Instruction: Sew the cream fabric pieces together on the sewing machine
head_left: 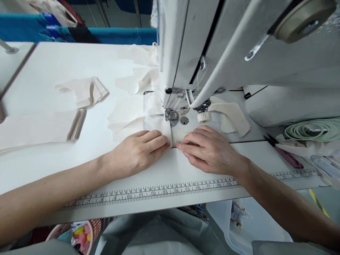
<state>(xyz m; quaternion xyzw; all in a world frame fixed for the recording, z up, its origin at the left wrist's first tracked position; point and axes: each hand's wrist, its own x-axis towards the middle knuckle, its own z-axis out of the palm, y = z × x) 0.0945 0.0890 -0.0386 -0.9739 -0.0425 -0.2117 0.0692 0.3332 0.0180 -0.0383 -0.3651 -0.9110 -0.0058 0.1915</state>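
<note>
A white fabric piece (158,124) lies flat under the presser foot (172,115) of the sewing machine (183,46), its right edge running straight toward me. My left hand (140,150) rests on that fabric, fingers bent together and closed on its near right corner. Just right of the edge, my right hand (209,148) is closed, with its forefinger and thumb drawn together by the corner. Whether a bit of cloth is between those right fingertips is hidden. More thin white cloth pieces (127,109) spread left of the needle area.
Folded cream cloth (42,127) and a smaller folded piece (90,92) lie left. Cream cut pieces (231,115) sit right of the needle. Purple-handled snips (288,156) and coiled green cord (316,129) are far right. A printed ruler (164,191) lines the front edge.
</note>
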